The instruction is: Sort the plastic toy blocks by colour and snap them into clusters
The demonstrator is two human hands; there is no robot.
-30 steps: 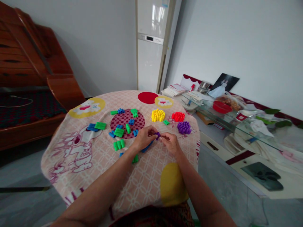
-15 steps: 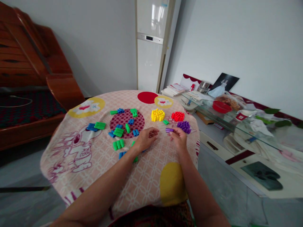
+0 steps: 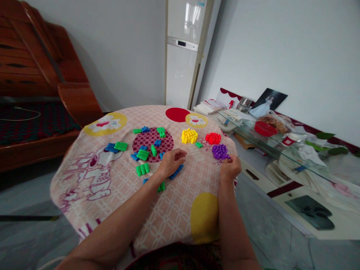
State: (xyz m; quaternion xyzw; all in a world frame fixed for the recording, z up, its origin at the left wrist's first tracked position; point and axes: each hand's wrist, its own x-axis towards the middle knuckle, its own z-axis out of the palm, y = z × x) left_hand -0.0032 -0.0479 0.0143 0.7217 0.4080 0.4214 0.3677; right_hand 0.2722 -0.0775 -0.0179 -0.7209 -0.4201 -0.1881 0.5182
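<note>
My right hand [image 3: 230, 168] is at the table's right edge, with its fingers pinched on a small purple piece right against the purple cluster [image 3: 219, 151]. My left hand [image 3: 171, 161] rests on the patterned tablecloth [image 3: 174, 210], fingers loosely bent and apart, with nothing seen in them. Blue pieces [image 3: 176, 172] lie just under its wrist. Behind the purple cluster stand a red cluster [image 3: 213, 138] and a yellow cluster [image 3: 189, 135]. Loose green and blue pieces [image 3: 143, 154] are scattered to the left of my left hand.
A glass-topped low table [image 3: 270, 150] cluttered with papers, a red bowl [image 3: 264, 128] and bags stands right of the round table. A tall white air conditioner [image 3: 182, 52] stands in the corner. A wooden bench [image 3: 42, 97] is at the left.
My hands came apart. The right hand carried the purple piece rightward to the purple cluster. The left hand stayed near the blue pieces and lowered onto the cloth.
</note>
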